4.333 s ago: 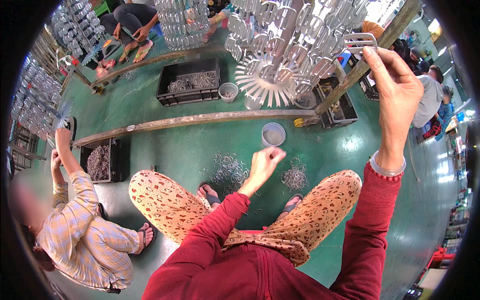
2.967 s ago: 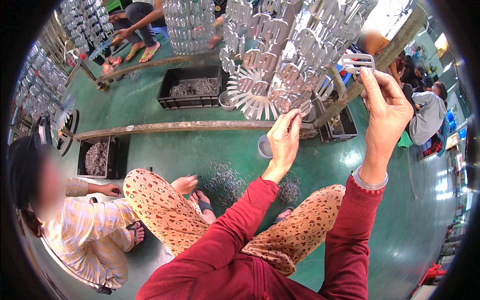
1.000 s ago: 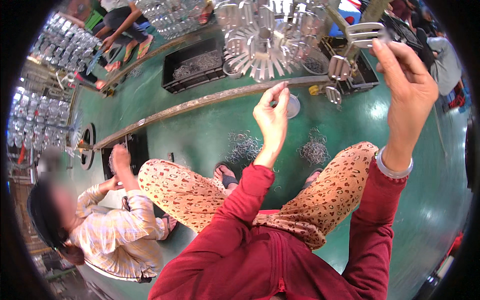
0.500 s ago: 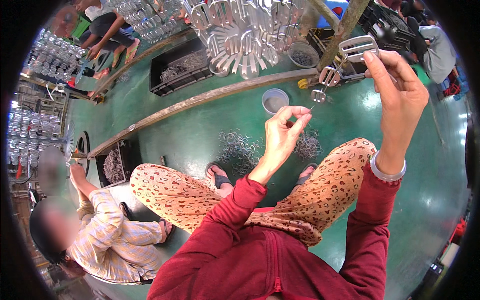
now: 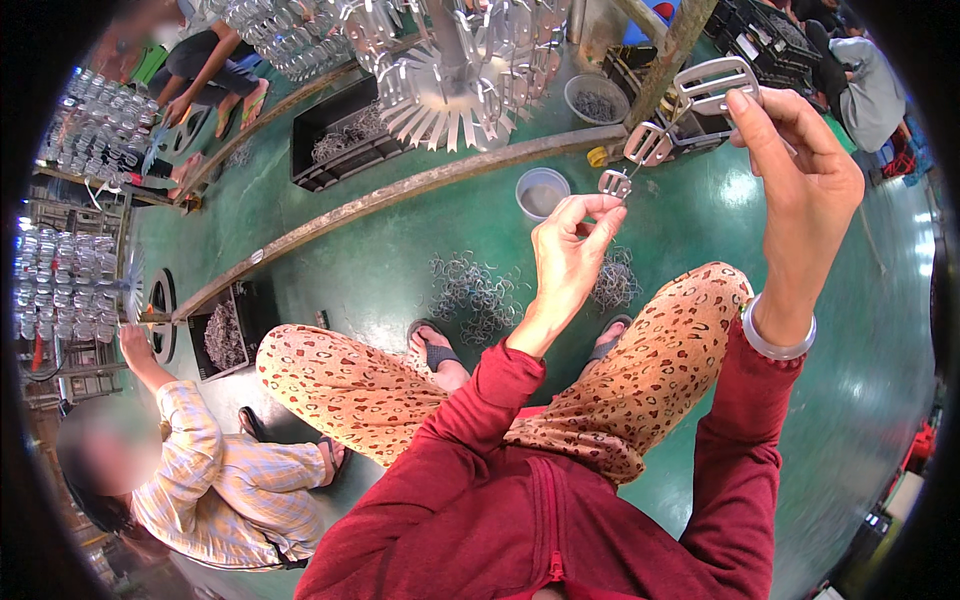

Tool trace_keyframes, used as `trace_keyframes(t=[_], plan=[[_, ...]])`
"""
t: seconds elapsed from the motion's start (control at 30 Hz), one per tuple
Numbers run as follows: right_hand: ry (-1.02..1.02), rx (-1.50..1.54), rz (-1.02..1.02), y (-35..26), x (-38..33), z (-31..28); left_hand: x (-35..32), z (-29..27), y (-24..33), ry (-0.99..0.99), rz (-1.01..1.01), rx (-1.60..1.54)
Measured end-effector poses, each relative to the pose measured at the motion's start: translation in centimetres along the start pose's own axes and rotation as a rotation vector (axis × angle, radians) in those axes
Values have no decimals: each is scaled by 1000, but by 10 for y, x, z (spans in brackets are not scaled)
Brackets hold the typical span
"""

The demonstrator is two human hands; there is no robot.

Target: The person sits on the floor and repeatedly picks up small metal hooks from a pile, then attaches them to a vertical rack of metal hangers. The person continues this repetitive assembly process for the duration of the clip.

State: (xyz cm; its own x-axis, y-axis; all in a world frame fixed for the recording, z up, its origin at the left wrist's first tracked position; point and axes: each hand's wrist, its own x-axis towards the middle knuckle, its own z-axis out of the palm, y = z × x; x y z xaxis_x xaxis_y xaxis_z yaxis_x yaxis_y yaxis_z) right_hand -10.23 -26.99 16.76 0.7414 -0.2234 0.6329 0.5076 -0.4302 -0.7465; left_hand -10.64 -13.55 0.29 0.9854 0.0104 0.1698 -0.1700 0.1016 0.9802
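Right hand (image 5: 800, 190) pinched large silver metal buckle (image 5: 712, 85); left hand (image 5: 570, 250) pinched small silver buckle (image 5: 613, 183) below it. Hanging step underway; steady alignment needed next.

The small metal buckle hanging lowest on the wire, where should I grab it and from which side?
Pinch the small buckle by its flat frame at the lower edge, coming from below, as the left hand does. It dangles under the middle buckle on a thin wire that the right hand holds up by the large buckle, so its top is taken and its underside is free.
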Motion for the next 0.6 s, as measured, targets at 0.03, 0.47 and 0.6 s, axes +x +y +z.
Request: trace_keyframes(t=[0.03,0.47,0.6], plan=[[2,0,-11,1,0,0,0,-1,0,19,12,-17],[62,-166,-64,12,-6,-9,-13,-43,-70,-389,-244,500],[50,-156,-49,32,-19,-19,-66,-70,-217,-574,-411,904]])
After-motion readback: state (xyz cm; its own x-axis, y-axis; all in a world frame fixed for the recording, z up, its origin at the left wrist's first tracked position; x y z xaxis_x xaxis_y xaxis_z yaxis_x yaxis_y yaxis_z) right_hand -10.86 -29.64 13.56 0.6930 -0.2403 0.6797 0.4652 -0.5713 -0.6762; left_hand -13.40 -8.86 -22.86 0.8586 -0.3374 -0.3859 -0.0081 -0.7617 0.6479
